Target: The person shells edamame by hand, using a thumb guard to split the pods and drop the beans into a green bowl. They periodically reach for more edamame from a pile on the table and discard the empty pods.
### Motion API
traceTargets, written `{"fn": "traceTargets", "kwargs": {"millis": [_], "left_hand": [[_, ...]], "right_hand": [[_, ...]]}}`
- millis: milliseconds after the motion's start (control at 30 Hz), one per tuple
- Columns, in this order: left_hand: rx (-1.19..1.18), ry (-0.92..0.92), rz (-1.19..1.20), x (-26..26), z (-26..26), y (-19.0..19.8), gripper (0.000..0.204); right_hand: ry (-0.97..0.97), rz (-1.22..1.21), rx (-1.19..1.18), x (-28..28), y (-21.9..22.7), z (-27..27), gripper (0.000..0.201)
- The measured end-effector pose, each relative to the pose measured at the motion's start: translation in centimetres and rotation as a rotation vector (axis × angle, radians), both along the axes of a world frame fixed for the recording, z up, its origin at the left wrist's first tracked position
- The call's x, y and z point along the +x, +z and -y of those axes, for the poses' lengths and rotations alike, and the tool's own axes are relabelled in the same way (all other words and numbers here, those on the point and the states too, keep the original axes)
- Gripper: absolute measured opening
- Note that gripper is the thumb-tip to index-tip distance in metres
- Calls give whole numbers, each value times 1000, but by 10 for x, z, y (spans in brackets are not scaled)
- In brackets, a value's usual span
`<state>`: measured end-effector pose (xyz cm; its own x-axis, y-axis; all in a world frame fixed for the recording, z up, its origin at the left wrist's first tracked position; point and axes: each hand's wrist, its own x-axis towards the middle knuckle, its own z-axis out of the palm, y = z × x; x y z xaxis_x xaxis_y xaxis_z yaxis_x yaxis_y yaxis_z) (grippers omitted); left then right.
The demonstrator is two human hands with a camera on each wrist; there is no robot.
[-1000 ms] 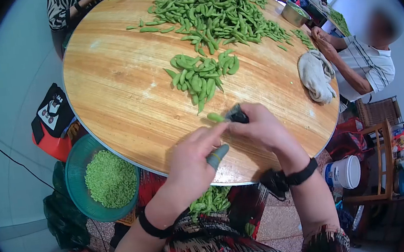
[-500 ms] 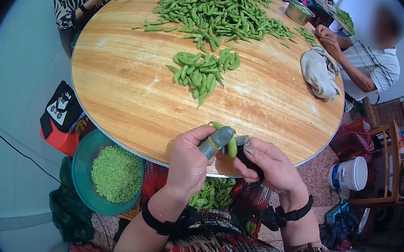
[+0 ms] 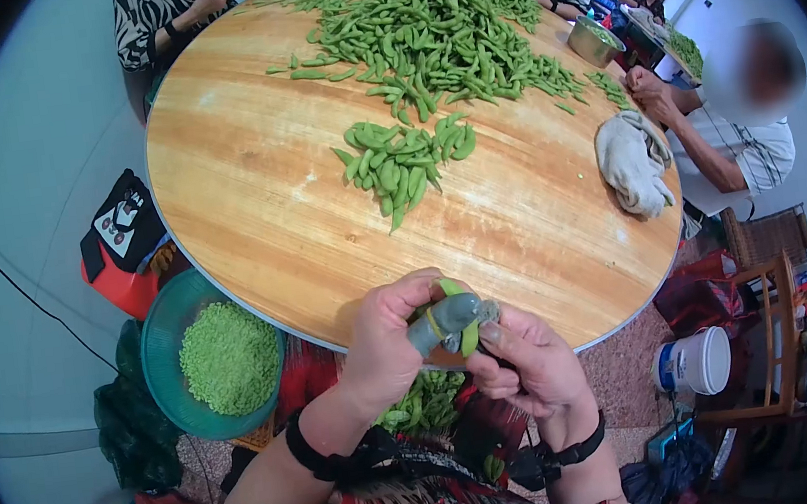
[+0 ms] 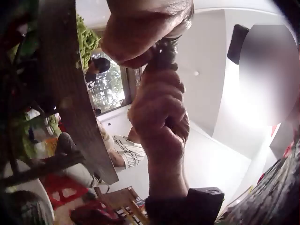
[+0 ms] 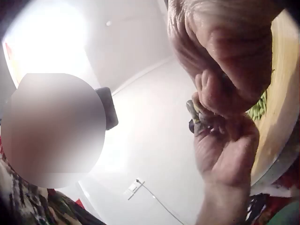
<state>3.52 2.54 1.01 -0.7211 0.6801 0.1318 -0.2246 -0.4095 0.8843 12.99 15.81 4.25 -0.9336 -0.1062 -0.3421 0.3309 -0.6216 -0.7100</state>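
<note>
In the head view a green pod (image 3: 469, 338) is held between the two hands just over the table's near edge. My left hand (image 3: 384, 340) pinches it, with a grey-green cover on one finger. My right hand (image 3: 535, 362), a dark cover on its thumb or finger, grips the pod's lower end. Beyond them a small group of pods (image 3: 400, 165) lies on the round wooden table (image 3: 246, 201). The left wrist view shows the right hand (image 4: 159, 112) with curled fingers; the pod is hard to make out there.
A large heap of pods (image 3: 442, 36) covers the table's far part. A cloth (image 3: 632, 166) lies at the right edge, near a metal bowl (image 3: 595, 41). Below the left edge stands a teal basket (image 3: 159, 352) of shelled beans (image 3: 230, 358). People sit around the table; a white bucket (image 3: 707, 361) is at right.
From reaching over the table, both hands have drawn back to its near edge and come together around the pod. The right hand has moved in closer to the left one.
</note>
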Motion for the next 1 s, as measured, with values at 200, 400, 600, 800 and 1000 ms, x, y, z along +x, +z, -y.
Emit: {"fn": "traceTargets", "kwargs": {"millis": [200, 400, 600, 800, 1000], "left_hand": [[156, -110, 331, -6, -12, 0, 12], [-23, 205, 174, -8, -28, -11, 21], [20, 163, 304, -20, -26, -22, 23], [115, 293, 511, -23, -31, -14, 26], [-264, 325, -268, -27, -10, 0, 39]], "right_hand": [[-130, 2, 30, -13, -1, -1, 15], [-262, -173, 1067, -37, -15, -2, 14], [-341, -137, 807, -67, -28, -1, 15], [-350, -334, 1830, -67, -24, 28, 12], [-351, -466, 1699, -63, 10, 4, 8]]}}
